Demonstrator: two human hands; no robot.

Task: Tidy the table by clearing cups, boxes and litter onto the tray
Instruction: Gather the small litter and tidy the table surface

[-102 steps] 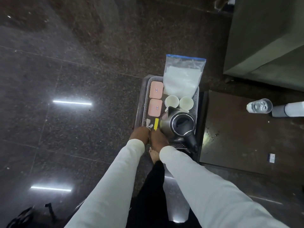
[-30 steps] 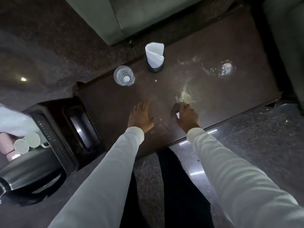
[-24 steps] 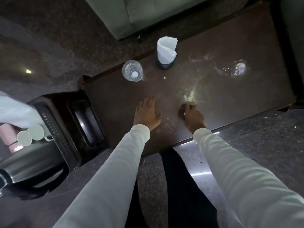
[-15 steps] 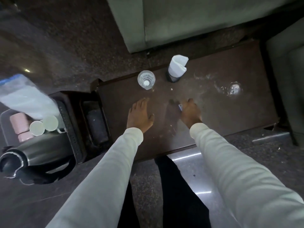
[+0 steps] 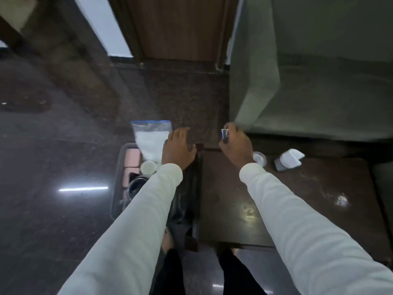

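Note:
My right hand (image 5: 235, 145) is raised over the table's far left corner and pinches a small white-and-blue packet (image 5: 224, 134) between its fingers. My left hand (image 5: 177, 149) hovers open, fingers spread, above the right side of the grey tray (image 5: 119, 173). The tray holds a clear bag of white powder (image 5: 151, 139), pink boxes (image 5: 132, 159), a white cup (image 5: 148, 167) and a steel kettle (image 5: 136, 185), partly hidden by my left sleeve. A clear glass (image 5: 259, 159) stands on the dark table (image 5: 297, 194), just behind my right wrist.
A white napkin in a dark holder (image 5: 288, 159) stands on the table to the right of the glass. A black tray-like stand (image 5: 187, 201) sits between tray and table. A green sofa (image 5: 319, 71) borders the table's far side. A wooden door (image 5: 180, 26) lies ahead.
My right hand has lifted the small packet off the table and carried it leftward. My left hand left the tabletop and moved over the tray. The view swung left towards the tray.

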